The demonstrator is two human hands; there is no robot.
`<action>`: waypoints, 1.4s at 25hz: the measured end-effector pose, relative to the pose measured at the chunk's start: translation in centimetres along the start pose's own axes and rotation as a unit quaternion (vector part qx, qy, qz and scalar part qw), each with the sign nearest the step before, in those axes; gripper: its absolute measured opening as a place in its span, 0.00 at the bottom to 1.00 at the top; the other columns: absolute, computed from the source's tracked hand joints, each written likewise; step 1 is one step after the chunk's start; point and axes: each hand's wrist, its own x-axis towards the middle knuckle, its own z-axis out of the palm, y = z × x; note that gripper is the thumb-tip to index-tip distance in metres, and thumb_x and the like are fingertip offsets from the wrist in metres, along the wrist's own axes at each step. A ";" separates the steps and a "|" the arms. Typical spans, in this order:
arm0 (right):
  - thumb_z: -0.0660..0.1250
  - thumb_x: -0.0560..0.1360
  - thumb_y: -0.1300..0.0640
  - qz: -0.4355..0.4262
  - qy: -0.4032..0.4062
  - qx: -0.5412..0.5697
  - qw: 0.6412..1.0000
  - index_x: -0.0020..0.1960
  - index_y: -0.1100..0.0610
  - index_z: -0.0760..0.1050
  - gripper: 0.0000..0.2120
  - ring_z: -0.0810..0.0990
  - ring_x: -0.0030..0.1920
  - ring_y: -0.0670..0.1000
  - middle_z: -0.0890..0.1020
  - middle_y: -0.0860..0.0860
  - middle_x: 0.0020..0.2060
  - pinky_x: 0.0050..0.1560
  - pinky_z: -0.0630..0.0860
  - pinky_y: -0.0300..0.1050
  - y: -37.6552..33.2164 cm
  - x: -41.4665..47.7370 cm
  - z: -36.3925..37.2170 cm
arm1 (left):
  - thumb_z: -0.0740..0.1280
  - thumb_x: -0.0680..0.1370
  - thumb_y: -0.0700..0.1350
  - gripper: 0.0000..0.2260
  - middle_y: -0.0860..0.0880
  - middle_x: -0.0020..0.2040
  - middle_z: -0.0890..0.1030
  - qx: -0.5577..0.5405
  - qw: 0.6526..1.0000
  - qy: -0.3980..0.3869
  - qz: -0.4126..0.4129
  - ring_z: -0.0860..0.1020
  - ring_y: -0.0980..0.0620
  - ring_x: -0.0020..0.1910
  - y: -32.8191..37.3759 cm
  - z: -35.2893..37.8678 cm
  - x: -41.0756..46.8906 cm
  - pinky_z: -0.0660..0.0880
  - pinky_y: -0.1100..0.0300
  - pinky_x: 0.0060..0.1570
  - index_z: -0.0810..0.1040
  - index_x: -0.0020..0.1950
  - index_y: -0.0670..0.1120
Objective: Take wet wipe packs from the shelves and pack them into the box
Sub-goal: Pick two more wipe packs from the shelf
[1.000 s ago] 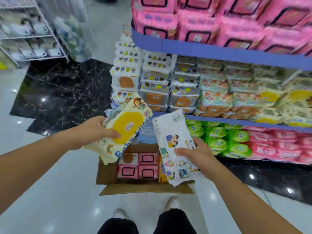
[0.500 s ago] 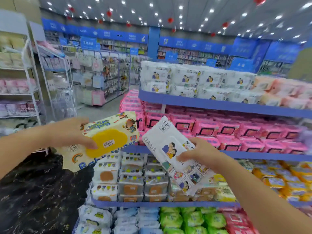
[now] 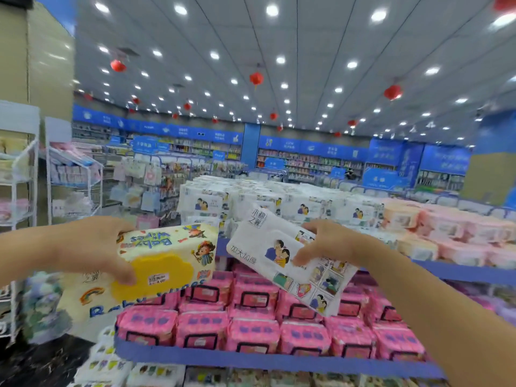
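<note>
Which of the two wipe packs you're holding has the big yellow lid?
The cream plastic Baby Wipes pack in the left hand: a yellow cloud-shaped lid sits on its front. The white plastic pack in the right hand has cartoon pictures instead.

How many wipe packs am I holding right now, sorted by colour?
yellow pack, in the left hand: 1
white pack, in the right hand: 1
Total: 2

Red lanterns [image 3: 256, 78] under a lit ceiling [image 3: 307, 37], blue wall signs [image 3: 178, 131], white wire rack [image 3: 88, 188] at left
</note>
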 end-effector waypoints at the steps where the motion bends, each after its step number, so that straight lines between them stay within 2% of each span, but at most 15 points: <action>1: 0.82 0.53 0.38 -0.005 -0.001 -0.027 1.000 0.64 0.53 0.75 0.43 0.80 0.56 0.52 0.80 0.48 0.58 0.58 0.78 0.54 1.8 1.7 -2.4 | 0.85 0.60 0.53 0.24 0.58 0.37 0.85 0.001 1.000 0.005 0.004 0.81 0.61 0.33 2.0 0.3 1.6 0.77 0.65 0.36 0.80 0.51 0.53; 3: 0.80 0.52 0.35 -0.010 -0.007 -0.072 0.997 0.68 0.52 0.73 0.49 0.77 0.57 0.52 0.76 0.46 0.59 0.57 0.75 0.51 4.6 4.6 -6.2 | 0.84 0.59 0.53 0.23 0.59 0.36 0.84 0.014 1.000 0.000 0.007 0.81 0.61 0.33 5.5 0.8 4.2 0.75 0.67 0.35 0.79 0.48 0.54; 5: 0.80 0.52 0.35 -0.017 -0.006 -0.103 0.995 0.70 0.52 0.72 0.50 0.75 0.58 0.51 0.75 0.46 0.61 0.57 0.74 0.49 7.6 8.0 -9.6 | 0.84 0.59 0.55 0.23 0.60 0.37 0.84 0.028 1.000 -0.010 0.004 0.81 0.62 0.34 9.2 1.1 7.3 0.76 0.66 0.37 0.79 0.48 0.54; 8: 0.80 0.54 0.36 -0.025 0.005 -0.126 0.992 0.71 0.51 0.72 0.48 0.75 0.60 0.51 0.75 0.48 0.66 0.61 0.75 0.51 11.4 13.0 -13.6 | 0.83 0.58 0.59 0.28 0.58 0.42 0.85 0.053 0.998 -0.025 0.005 0.82 0.62 0.38 13.7 1.2 11.7 0.79 0.62 0.44 0.78 0.54 0.55; 12: 0.81 0.61 0.41 -0.030 0.015 -0.153 0.988 0.76 0.52 0.66 0.49 0.71 0.69 0.54 0.70 0.48 0.71 0.69 0.70 0.54 14.3 19.1 -16.8 | 0.80 0.57 0.63 0.38 0.54 0.56 0.83 0.096 0.995 -0.032 -0.003 0.82 0.55 0.54 17.3 1.2 16.2 0.78 0.55 0.58 0.75 0.63 0.52; 16: 0.82 0.60 0.45 -0.037 -0.004 -0.165 0.986 0.74 0.51 0.68 0.46 0.74 0.65 0.54 0.73 0.49 0.70 0.67 0.73 0.55 16.6 25.1 -16.9 | 0.80 0.56 0.63 0.35 0.55 0.53 0.83 0.106 0.994 -0.035 -0.011 0.82 0.56 0.50 19.1 1.7 19.3 0.79 0.55 0.55 0.75 0.60 0.55; 20: 0.82 0.63 0.53 -0.052 -0.028 -0.154 0.986 0.74 0.50 0.69 0.42 0.74 0.65 0.53 0.74 0.49 0.70 0.68 0.70 0.55 18.8 28.5 -14.8 | 0.80 0.54 0.64 0.31 0.58 0.45 0.83 0.113 0.993 -0.034 -0.017 0.82 0.60 0.43 19.3 2.2 20.6 0.81 0.55 0.49 0.76 0.53 0.57; 24: 0.79 0.69 0.53 -0.096 0.000 -0.192 0.977 0.74 0.48 0.71 0.36 0.74 0.66 0.54 0.76 0.47 0.68 0.68 0.71 0.56 18.9 27.8 -14.1 | 0.80 0.54 0.62 0.29 0.58 0.44 0.83 0.095 0.995 -0.041 -0.015 0.81 0.60 0.41 20.2 3.4 21.5 0.79 0.60 0.45 0.76 0.51 0.57; 27: 0.77 0.71 0.50 -0.123 0.055 -0.237 0.962 0.73 0.49 0.71 0.33 0.73 0.67 0.54 0.73 0.49 0.70 0.68 0.71 0.54 18.6 25.8 -13.3 | 0.82 0.59 0.59 0.27 0.57 0.45 0.82 0.098 0.994 -0.047 0.000 0.81 0.59 0.43 21.4 4.4 22.3 0.78 0.61 0.46 0.76 0.52 0.56; 29: 0.74 0.75 0.49 -0.134 0.086 -0.174 0.972 0.74 0.50 0.71 0.29 0.70 0.71 0.53 0.71 0.49 0.72 0.69 0.67 0.51 18.6 23.6 -12.7 | 0.83 0.61 0.56 0.25 0.56 0.45 0.83 0.084 0.995 -0.056 0.021 0.82 0.59 0.43 22.4 4.9 22.6 0.78 0.62 0.45 0.76 0.53 0.56; 32: 0.71 0.75 0.43 -0.146 0.104 0.054 0.982 0.70 0.46 0.74 0.25 0.71 0.70 0.49 0.73 0.45 0.70 0.66 0.69 0.49 18.4 18.5 -11.1 | 0.83 0.64 0.53 0.25 0.55 0.47 0.85 0.037 0.995 -0.076 0.059 0.83 0.58 0.42 24.3 5.5 22.4 0.81 0.60 0.46 0.78 0.56 0.55; 34: 0.69 0.72 0.34 -0.124 0.075 0.212 0.966 0.68 0.42 0.74 0.27 0.73 0.69 0.48 0.75 0.43 0.69 0.69 0.69 0.53 18.0 14.3 -9.3 | 0.83 0.65 0.53 0.25 0.54 0.48 0.85 0.024 0.991 -0.091 0.094 0.84 0.56 0.44 26.1 5.9 22.2 0.81 0.57 0.47 0.78 0.57 0.53; 35: 0.68 0.70 0.31 -0.107 0.047 0.300 0.947 0.67 0.42 0.75 0.29 0.75 0.68 0.50 0.78 0.44 0.67 0.70 0.69 0.56 18.0 12.2 -8.5 | 0.83 0.65 0.53 0.24 0.54 0.48 0.84 0.015 0.989 -0.099 0.111 0.84 0.56 0.44 27.0 6.0 22.2 0.81 0.58 0.44 0.78 0.56 0.53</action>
